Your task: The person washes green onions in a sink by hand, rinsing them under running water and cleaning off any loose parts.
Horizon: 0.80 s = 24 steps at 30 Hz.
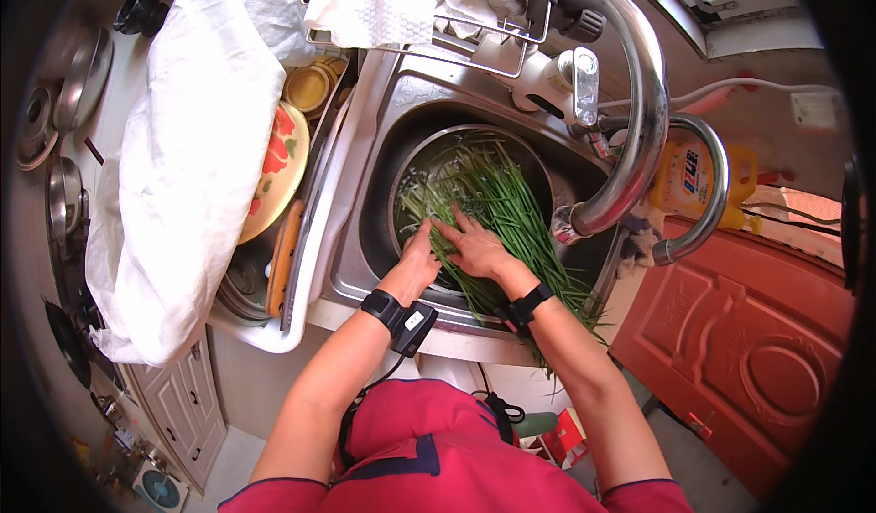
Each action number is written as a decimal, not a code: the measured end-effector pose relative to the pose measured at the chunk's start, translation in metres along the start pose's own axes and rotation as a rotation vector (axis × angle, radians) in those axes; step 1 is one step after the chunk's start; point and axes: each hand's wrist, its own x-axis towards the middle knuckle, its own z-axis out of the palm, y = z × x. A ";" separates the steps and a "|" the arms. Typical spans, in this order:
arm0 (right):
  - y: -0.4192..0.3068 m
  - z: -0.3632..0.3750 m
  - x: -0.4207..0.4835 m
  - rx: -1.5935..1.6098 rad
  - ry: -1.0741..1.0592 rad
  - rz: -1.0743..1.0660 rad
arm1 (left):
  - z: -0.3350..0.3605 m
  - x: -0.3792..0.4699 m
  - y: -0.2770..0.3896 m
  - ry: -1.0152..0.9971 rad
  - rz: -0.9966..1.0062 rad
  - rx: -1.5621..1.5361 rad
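A large bunch of long green leafy stalks, which look like garlic chives (517, 205), lies in a round metal basin (527, 149) holding water. The basin stands in a stainless steel sink (345, 267). Across the stalks' paler part rests my right hand (479, 245), fingers spread and fingertips among them. My left hand (419, 260) is just left of it at the basin's near side, its fingertips touching the stalks. Whether either hand grips them is hard to see. Loose green ends hang over the sink's front rim beneath my right forearm.
A curved chrome faucet (650, 116) arches over the sink's right side, beside a thinner spout (715, 164). Behind is a wire rack (479, 65) with cloths. Left stands a white dish rack (294, 332) with a flowered plate (287, 171), an orange-handled knife (280, 267) and a white cloth (191, 157).
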 end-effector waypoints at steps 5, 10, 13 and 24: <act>-0.001 0.009 0.005 -0.038 0.099 0.082 | 0.007 -0.002 0.000 -0.020 0.028 0.012; 0.002 -0.010 -0.006 0.071 0.038 0.014 | 0.005 0.001 -0.006 0.024 0.093 0.047; -0.015 -0.023 -0.006 -0.019 0.012 0.190 | 0.002 0.001 -0.009 -0.030 0.200 -0.014; 0.000 0.001 0.002 0.106 0.254 0.061 | 0.011 0.005 -0.028 0.025 0.033 -0.010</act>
